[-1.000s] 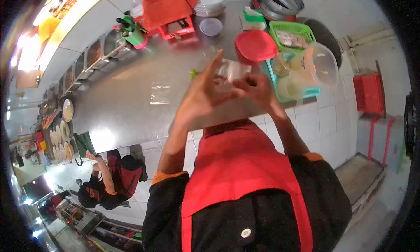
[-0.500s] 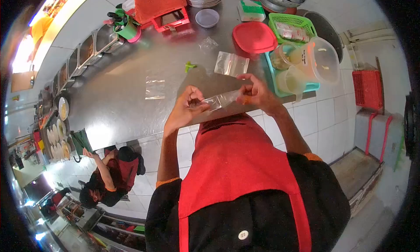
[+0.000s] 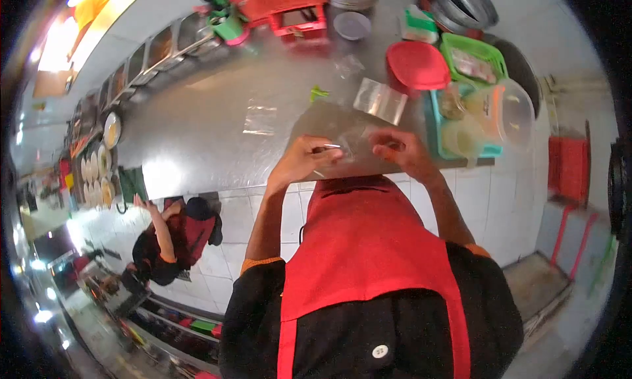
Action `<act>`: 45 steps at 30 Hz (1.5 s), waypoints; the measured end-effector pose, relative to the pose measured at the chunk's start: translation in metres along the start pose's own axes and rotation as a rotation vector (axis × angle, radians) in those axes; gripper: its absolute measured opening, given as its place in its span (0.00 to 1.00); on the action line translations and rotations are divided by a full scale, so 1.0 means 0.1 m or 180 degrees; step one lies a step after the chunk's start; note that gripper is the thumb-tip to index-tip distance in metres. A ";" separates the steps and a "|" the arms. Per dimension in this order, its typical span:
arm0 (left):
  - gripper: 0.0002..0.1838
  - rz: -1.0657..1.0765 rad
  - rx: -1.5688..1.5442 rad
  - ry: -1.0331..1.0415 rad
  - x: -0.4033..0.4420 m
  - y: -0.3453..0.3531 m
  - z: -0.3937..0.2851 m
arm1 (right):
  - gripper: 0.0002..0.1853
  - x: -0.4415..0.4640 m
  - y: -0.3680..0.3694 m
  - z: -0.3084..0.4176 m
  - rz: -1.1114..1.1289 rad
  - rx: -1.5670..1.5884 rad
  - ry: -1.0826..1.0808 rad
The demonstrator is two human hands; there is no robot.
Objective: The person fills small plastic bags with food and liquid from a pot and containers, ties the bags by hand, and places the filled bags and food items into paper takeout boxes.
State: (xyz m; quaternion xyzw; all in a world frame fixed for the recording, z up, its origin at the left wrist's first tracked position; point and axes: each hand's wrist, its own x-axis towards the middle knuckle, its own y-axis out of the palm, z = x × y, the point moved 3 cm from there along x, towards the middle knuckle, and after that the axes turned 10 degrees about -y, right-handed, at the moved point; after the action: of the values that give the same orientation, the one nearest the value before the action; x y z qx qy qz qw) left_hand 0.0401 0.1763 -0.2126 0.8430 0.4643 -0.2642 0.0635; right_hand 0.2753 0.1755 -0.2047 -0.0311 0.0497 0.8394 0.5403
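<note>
Above the front edge of the steel table (image 3: 191,115), my left hand (image 3: 308,158) pinches a small piece of clear plastic (image 3: 332,146). To its right, a short gap away, my right hand (image 3: 403,152) has its fingers curled and blurred; whether it holds anything I cannot make out. Behind my right hand lies a stack of clear plastic bags (image 3: 380,100). Another flat clear bag (image 3: 261,119) rests farther left. A green leafy scrap (image 3: 318,92) and a crumpled clear film (image 3: 349,65) lie behind my hands.
At the right stand a red lid (image 3: 418,65), a green basket (image 3: 484,53) and a turquoise tray (image 3: 449,151) with tubs. A purple bowl (image 3: 352,26) and red box (image 3: 298,21) are at the back. A co-worker (image 3: 172,237) is at the lower left.
My hands have come down from above the bags to the table's front edge. They have moved apart, and the clear plastic no longer visibly spans between them. The view has shifted.
</note>
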 end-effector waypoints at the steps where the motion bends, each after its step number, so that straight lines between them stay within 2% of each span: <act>1: 0.10 0.0004 -0.0184 0.0184 0.00 0.01 0.03 | 0.11 0.03 0.00 -0.04 0.0227 -0.0246 -0.0363; 3: 0.12 -0.0120 -0.0307 0.0390 -0.02 0.01 0.08 | 0.12 0.04 -0.04 -0.21 -0.0127 -0.0164 -0.0001; 4: 0.13 -0.0285 -0.0285 0.0328 -0.11 -0.02 0.10 | 0.12 0.06 0.00 -0.17 -0.0193 -0.1100 -0.0110; 5: 0.10 -0.0368 -0.0142 0.0717 -0.17 -0.10 0.12 | 0.12 0.12 0.11 -0.04 -0.0263 -0.0657 0.0232; 6: 0.10 -0.0421 -0.0229 0.0736 -0.23 -0.13 0.16 | 0.13 0.14 0.18 -0.02 -0.0368 -0.0566 0.0099; 7: 0.09 -0.0567 -0.0027 0.0789 -0.32 -0.16 0.18 | 0.12 0.18 0.15 -0.07 -0.0250 -0.0918 0.0214; 9: 0.09 -0.0925 0.0152 0.0797 -0.43 -0.23 0.34 | 0.12 0.29 0.16 -0.16 -0.0104 -0.0695 0.0007; 10: 0.08 -0.0927 0.0006 0.1000 -0.42 -0.24 0.52 | 0.12 0.36 0.17 -0.24 0.0087 -0.0698 -0.0064; 12: 0.08 -0.0978 -0.0122 0.1239 -0.58 -0.29 0.62 | 0.12 0.45 0.16 -0.43 -0.0168 -0.0024 -0.0335; 14: 0.07 -0.0832 -0.1191 0.0195 -0.83 -0.33 0.72 | 0.10 0.52 0.27 -0.28 0.0014 -0.0390 -0.0376; 15: 0.07 -0.0895 -0.1202 0.0219 -0.91 -0.35 0.74 | 0.10 0.55 0.38 -0.18 0.0062 -0.0388 -0.0333; 17: 0.07 -0.1472 -0.1653 0.0133 -1.03 -0.39 0.86 | 0.09 0.63 0.47 -0.14 0.0163 -0.0392 -0.0309; 20: 0.07 -0.1592 -0.1917 0.0456 -1.10 -0.35 1.01 | 0.09 0.72 0.51 -0.29 0.0293 -0.0203 -0.0329; 23: 0.08 -0.1927 -0.2136 0.0342 -1.22 -0.29 0.89 | 0.10 0.83 0.59 -0.37 0.0188 0.0276 -0.0077; 25: 0.13 -0.2193 -0.2257 0.0308 -1.21 -0.30 0.88 | 0.11 0.84 0.73 -0.27 0.0294 -0.0365 -0.0472; 26: 0.13 -0.2205 -0.2259 0.0339 -1.20 -0.28 0.86 | 0.11 0.82 0.83 -0.24 0.0306 -0.0379 -0.0498; 28: 0.13 -0.2545 -0.2388 0.0796 -1.23 -0.20 0.73 | 0.18 0.70 1.07 0.06 -0.0447 -0.1877 -0.2290; 29: 0.15 -0.2765 -0.1953 0.0466 -1.22 -0.17 0.68 | 0.18 0.62 1.28 0.20 -0.0457 -0.1867 -0.2353; 31: 0.16 -0.2772 -0.1912 0.0369 -1.17 -0.04 0.50 | 0.23 0.38 1.60 0.40 0.0600 -0.0833 -0.1415; 32: 0.16 -0.2793 -0.1893 0.0229 -1.16 0.06 0.46 | 0.23 0.33 1.60 0.44 0.0591 -0.0838 -0.1422; 34: 0.16 -0.2679 -0.1912 0.0390 -1.15 0.21 0.49 | 0.19 0.27 1.69 0.49 0.1358 -0.1490 -0.1421; 35: 0.16 -0.2474 -0.2320 0.0433 -1.18 0.28 0.46 | 0.14 0.28 1.65 0.34 0.1696 -0.0592 -0.0533; 36: 0.16 -0.2254 -0.2707 0.0482 -1.19 0.37 0.44 | 0.14 0.28 1.60 0.29 0.1710 -0.0562 -0.0628; 38: 0.15 -0.2508 -0.2741 0.0647 -1.15 0.62 0.53 | 0.09 0.15 1.47 0.25 0.1915 -0.0191 -0.0349; 40: 0.12 -0.3245 -0.1852 0.0390 -1.27 0.85 0.54 | 0.06 0.03 1.36 0.26 0.1913 -0.0108 -0.0550; 41: 0.12 -0.3339 -0.1850 0.0416 -1.32 0.97 0.48 | 0.06 -0.01 1.27 0.21 0.1609 -0.0205 -0.0862; 43: 0.16 -0.4129 -0.0188 0.0579 -1.45 1.29 0.26 | 0.06 -0.15 1.13 -0.04 0.1099 -0.0263 -0.1455; 44: 0.16 -0.4148 -0.0174 0.0520 -1.40 1.45 0.25 | 0.06 -0.28 1.15 -0.02 0.1126 -0.0218 -0.1425; 45: 0.15 -0.4606 -0.0370 0.0264 -1.39 1.61 0.28 | 0.06 -0.44 1.16 0.08 0.0855 -0.0838 -0.1663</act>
State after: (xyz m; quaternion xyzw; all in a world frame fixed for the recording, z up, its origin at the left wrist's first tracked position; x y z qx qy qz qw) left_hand 0.1011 -0.0286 -0.1889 0.3294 0.9209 -0.1828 -0.1001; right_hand 0.1877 0.0884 -0.1866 0.1226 -0.1960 0.8820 0.4105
